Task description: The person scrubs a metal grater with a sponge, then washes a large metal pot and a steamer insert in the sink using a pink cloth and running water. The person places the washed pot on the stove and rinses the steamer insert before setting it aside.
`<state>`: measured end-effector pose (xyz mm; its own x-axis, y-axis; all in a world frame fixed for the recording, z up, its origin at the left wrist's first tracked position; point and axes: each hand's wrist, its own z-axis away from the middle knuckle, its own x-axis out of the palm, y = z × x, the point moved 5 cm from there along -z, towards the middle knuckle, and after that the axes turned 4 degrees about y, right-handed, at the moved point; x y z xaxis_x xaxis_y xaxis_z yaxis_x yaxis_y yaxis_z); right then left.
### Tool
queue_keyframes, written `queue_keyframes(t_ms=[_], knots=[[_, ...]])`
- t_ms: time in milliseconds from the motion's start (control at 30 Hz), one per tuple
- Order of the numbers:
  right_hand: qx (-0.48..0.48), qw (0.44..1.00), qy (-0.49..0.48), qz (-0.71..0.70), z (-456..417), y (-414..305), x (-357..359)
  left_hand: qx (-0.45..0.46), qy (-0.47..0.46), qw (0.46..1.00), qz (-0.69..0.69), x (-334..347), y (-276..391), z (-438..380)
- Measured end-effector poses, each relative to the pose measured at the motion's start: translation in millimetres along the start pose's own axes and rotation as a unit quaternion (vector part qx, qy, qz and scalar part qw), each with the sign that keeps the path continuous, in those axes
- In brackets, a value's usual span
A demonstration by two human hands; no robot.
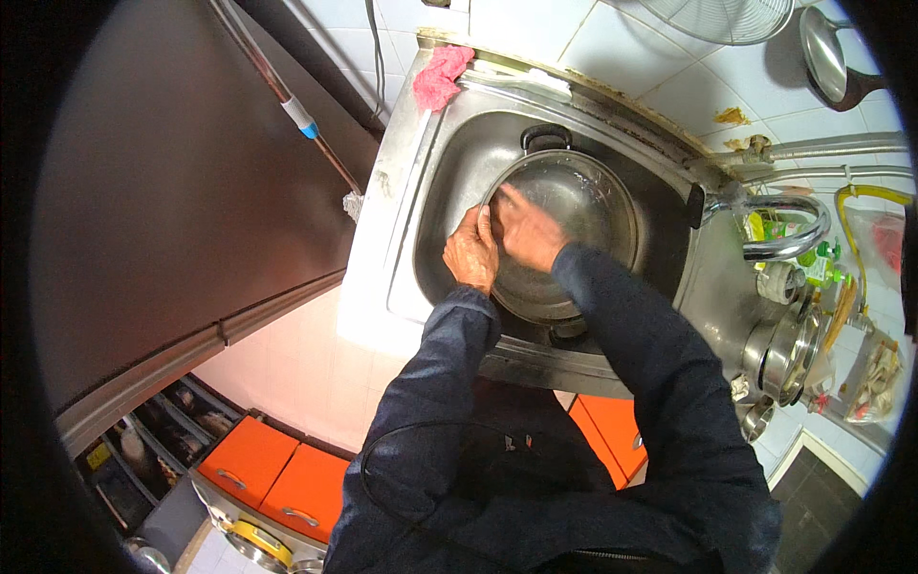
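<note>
A round metal pot [595, 194] with black side handles sits in the stainless steel sink [445, 172], and its inside looks wet. My left hand [472, 251] grips the pot's rim on the left, thumb over the edge. Inside the pot, near that same rim, is my right hand [529, 228], blurred; whether it holds anything is hidden. The curved chrome faucet [789, 204] stands to the right of the basin.
A pink cloth [441, 77] lies on the sink's back left corner. Green soap bottles [810, 251] and stacked metal pots [785, 359] stand at the right. A mop pole [326, 158] leans on the left; a metal ladle [825, 54] hangs on the tiled wall.
</note>
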<state>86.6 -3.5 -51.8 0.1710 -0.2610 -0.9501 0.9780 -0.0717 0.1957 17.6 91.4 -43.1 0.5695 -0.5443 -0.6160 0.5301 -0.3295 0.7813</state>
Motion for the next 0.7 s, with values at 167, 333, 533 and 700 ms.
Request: queue_keyframes(t_ms=[167, 333, 533, 700], knots=[[0.292, 0.909, 0.057, -0.291, 81, 101, 97, 0.003, -0.014, 1.0, -0.028, -3, 4, -1], [0.377, 0.866, -0.18, -0.276, 131, 58, 136, -0.013, -0.028, 0.998, -0.059, -4, 4, -1], [0.238, 0.793, -0.347, -0.441, 129, -13, 111, 0.0, -0.018, 0.999, -0.044, -2, 8, -1], [0.469, 0.302, -0.037, -0.829, 106, 6, 100, 0.011, -0.014, 0.998, -0.054, -2, 8, -3]])
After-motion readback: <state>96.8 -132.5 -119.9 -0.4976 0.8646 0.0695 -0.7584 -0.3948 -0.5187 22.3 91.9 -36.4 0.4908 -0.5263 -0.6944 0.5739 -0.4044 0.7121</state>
